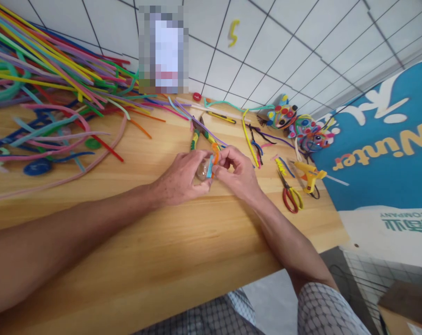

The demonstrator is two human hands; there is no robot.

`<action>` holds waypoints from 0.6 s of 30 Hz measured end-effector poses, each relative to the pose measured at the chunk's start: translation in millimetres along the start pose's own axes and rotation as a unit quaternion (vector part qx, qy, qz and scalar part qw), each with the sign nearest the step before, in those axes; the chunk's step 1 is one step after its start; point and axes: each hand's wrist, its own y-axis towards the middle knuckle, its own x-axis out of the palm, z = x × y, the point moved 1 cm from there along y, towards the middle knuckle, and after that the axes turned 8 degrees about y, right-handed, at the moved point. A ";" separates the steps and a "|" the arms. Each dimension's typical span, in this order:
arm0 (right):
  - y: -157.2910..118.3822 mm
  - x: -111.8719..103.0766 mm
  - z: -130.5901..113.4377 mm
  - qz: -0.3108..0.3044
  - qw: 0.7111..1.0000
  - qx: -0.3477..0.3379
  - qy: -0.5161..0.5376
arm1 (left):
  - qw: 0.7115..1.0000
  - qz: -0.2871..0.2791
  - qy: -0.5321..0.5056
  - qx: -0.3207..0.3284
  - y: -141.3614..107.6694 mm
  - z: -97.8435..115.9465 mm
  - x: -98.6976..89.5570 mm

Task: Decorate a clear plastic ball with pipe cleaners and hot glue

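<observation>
Head view, the only one on file. The left hand (186, 177) was found cupped around a clear ball (201, 173), thumb on the near side and fingers curled over the far side; the ball sat in the gap between, its left part covered. The right hand (239, 173) stood close on the ball's right, thumb and index finger drawn together and, as far as could be judged, pinching an orange strip (215, 152). The exact contact was partly hidden, and the other right fingers were folded back.

The governing relation was as follows: the ball lay just left of the right fingertips, with a blue strip (209, 167) between — upright against the ball's right side, its long axis running away from the wearer. The orange strip lay alongside the blue one, its curled end standing out past the fingertips on the far side. The left hand was the nearer to the ball; the right was the nearer to the orange strip. Whether the two strips were joined could not be determined.

Surroundings: pliers (194, 138) lay open just beyond the hands, handles toward them. Scissors (290, 195) and a glue gun (309, 176) lay on the table (155, 260) to the right — both well apart from the fingers.
</observation>
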 end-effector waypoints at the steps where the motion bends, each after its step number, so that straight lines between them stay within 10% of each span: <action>1: 0.0 0.1 0.6 0.002 1.000 0.004 0.010 | 1.000 0.003 0.001 0.002 -0.1 -0.6 0.7; 18: 0.6 0.6 6.0 0.004 0.997 0.043 0.063 | 0.999 -0.016 0.036 0.023 -3.6 0.0 3.0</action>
